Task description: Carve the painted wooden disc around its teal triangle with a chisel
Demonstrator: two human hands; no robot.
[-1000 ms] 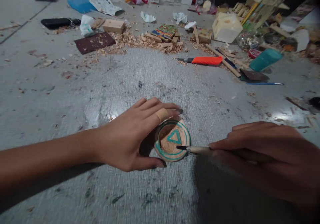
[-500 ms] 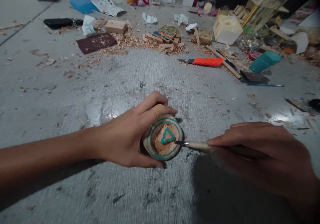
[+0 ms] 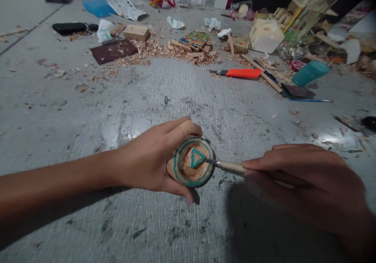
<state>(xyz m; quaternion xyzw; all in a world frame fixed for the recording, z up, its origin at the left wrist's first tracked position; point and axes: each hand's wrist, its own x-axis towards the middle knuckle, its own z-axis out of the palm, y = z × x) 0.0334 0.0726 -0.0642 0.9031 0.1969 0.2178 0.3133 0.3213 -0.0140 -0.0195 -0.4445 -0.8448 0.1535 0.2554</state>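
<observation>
A round wooden piece point(image 3: 194, 162) lies on the grey floor, with green rings around its rim and a green triangle outline raised in its hollowed middle. My left hand point(image 3: 160, 153) is wrapped around its left side, thumb below and fingers above; one finger wears a tan bandage. From the right, my right hand point(image 3: 305, 181) grips a carving tool point(image 3: 232, 166) by its pale wooden handle. Its dark metal tip touches or nearly touches the wood beside the triangle's right corner. The far ends of the right fingers are in shade.
An orange utility knife point(image 3: 243, 73) lies beyond the piece. Behind it are wood shavings point(image 3: 158, 48), wooden blocks point(image 3: 136, 32), brown sandpaper point(image 3: 114, 51) and a teal cup-like container point(image 3: 311, 73). A black case point(image 3: 72, 28) rests at the far left.
The wooden piece has turned slightly anticlockwise, and my left fingers and thumb have shifted on it. The tool's tip has moved slightly up, near the triangle's right corner.
</observation>
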